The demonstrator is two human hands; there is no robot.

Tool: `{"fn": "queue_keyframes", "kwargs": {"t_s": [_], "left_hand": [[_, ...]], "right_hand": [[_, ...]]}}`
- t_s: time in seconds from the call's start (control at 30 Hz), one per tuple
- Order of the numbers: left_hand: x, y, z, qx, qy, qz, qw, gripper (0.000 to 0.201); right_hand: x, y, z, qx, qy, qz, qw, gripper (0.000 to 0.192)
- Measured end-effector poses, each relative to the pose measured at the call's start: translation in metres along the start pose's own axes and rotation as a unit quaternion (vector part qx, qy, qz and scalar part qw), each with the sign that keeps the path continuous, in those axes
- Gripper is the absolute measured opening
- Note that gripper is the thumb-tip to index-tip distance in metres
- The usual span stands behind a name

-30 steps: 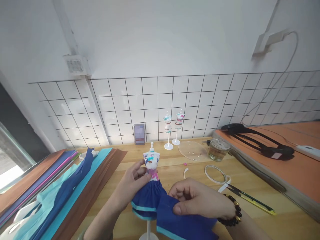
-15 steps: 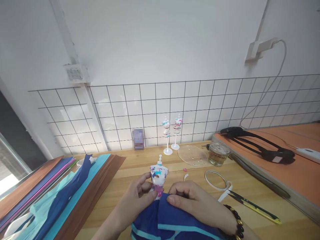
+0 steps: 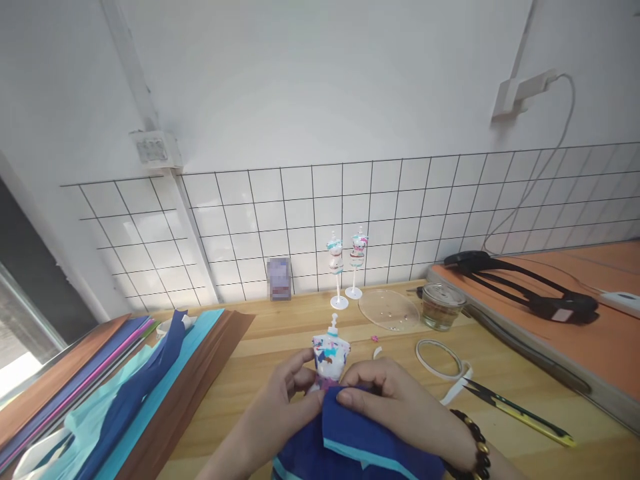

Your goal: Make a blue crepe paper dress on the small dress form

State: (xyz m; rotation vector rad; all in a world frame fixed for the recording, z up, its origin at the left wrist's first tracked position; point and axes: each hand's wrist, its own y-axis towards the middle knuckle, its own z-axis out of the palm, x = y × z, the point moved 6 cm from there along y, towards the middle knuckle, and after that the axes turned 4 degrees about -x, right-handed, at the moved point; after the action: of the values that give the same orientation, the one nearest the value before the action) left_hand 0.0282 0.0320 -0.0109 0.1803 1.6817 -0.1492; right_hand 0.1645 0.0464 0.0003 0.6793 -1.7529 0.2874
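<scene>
A miniature dress form (image 3: pixel 331 355) with a multicoloured patterned bust stands upright in front of me. My left hand (image 3: pixel 285 407) grips it at the waist, fingers curled behind and thumb in front. Dark blue paper (image 3: pixel 360 417) with light blue edging wraps the lower part of the form. My right hand (image 3: pixel 393 400) pinches the upper edge of this paper between thumb and fingers, close against the waist. The form's stand is hidden under the paper. Whether the sheet is paper or thin fabric is hard to tell.
Two more dress forms (image 3: pixel 335 261) stand near the wall grid. To their right are a clear disc (image 3: pixel 389 310), a lidded glass jar (image 3: pixel 443 307), a tape roll (image 3: pixel 440 358) and yellow-handled snips (image 3: pixel 520 410). Coloured sheets (image 3: pixel 145 393) lie left; a black headset (image 3: pixel 530 290) rests on an orange surface.
The dress form and both hands sit slightly further right in view. My right hand has brought the blue sheet's edge over the form's waist, covering more of it.
</scene>
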Motion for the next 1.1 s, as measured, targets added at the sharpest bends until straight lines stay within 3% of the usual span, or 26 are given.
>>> {"fn": "queue_keyframes", "kwargs": {"t_s": [0.4,0.8,0.97,1.1], "left_hand": [[0.01,0.0,-0.003,-0.03,0.007,-0.009,0.999,0.063],[0.008,0.004,-0.006,-0.015,-0.018,0.002,1.0,0.057],[0.002,0.003,-0.009,-0.007,-0.086,-0.009,0.996,0.054],[-0.008,0.001,-0.007,0.025,-0.163,0.01,0.986,0.049]], "right_hand": [[-0.002,0.002,0.0,-0.022,-0.015,0.004,1.0,0.03],[-0.006,0.001,-0.002,-0.02,-0.012,0.026,0.999,0.025],[-0.002,0.0,-0.006,0.006,0.062,0.021,0.998,0.026],[-0.01,0.002,-0.025,0.003,0.22,0.022,0.975,0.027]]}}
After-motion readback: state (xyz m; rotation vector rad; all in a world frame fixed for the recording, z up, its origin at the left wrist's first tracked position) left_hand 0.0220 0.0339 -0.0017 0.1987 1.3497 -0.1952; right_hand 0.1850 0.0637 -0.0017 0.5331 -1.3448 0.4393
